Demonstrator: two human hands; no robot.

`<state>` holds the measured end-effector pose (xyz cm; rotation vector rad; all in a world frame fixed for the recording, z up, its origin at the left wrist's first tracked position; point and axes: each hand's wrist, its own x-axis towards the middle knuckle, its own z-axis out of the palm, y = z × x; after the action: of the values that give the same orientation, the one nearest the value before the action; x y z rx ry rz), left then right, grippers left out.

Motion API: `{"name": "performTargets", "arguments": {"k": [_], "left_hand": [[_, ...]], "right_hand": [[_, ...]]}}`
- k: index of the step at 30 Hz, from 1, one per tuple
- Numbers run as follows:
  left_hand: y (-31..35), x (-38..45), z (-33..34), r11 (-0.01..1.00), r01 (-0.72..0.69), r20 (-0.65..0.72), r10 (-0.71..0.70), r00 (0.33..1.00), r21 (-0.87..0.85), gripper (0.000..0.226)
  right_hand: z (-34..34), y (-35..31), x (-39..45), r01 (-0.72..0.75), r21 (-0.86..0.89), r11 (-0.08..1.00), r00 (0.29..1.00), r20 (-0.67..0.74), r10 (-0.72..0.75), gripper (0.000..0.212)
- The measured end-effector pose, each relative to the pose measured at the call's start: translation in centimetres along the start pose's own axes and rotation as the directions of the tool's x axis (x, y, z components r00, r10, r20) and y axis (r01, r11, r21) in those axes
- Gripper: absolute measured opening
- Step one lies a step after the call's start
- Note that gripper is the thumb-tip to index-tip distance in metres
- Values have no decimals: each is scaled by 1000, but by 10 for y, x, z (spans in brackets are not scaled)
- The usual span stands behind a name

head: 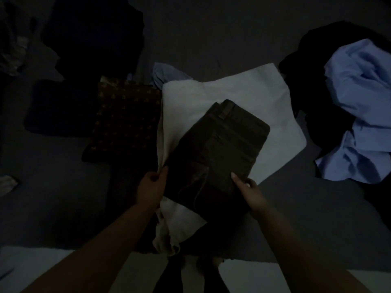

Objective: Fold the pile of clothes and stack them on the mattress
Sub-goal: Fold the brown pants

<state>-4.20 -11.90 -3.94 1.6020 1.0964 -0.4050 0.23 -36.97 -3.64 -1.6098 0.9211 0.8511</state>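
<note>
Both hands grip the folded dark trousers [218,153] at centre frame — left hand [151,187], right hand [249,191] — over a white cloth [243,89] on the mattress [211,39]. Folded pieces seem stacked centre-left; the blue shirt [359,106] at right remains crumpled — unfolded.

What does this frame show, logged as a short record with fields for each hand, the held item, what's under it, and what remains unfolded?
left hand: grips near left edge of folded dark trousers
right hand: grips their near right edge
under trousers: white cloth spread on mattress
beside it, left: folded patterned dark garment
unfolded: crumpled light blue shirt, right
lighting: very dim
</note>
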Motion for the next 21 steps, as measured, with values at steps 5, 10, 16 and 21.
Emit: {"name": "performTargets", "arguments": {"k": [5, 10, 16, 21], "left_hand": [[42, -1, 31, 984, 50, 249, -92, 964, 171, 134], [40, 13, 33, 939, -90, 180, 31, 983, 332, 93], [-18, 34, -32, 623, -187, 356, -158, 921, 760, 42], [34, 10, 16, 845, -392, 185, 347, 920, 364, 24]], "right_hand": [[15, 3, -1, 49, -70, 996, 995, -82, -55, 77], [0, 0, -8, 86, 23, 996, 994, -74, -84, 73], [-50, 1, -17, 9, 1, 1000, 993, 121, -9, 128], [-65, -10, -8, -18, 93, 996, 987, 162, 3, 100]]}}
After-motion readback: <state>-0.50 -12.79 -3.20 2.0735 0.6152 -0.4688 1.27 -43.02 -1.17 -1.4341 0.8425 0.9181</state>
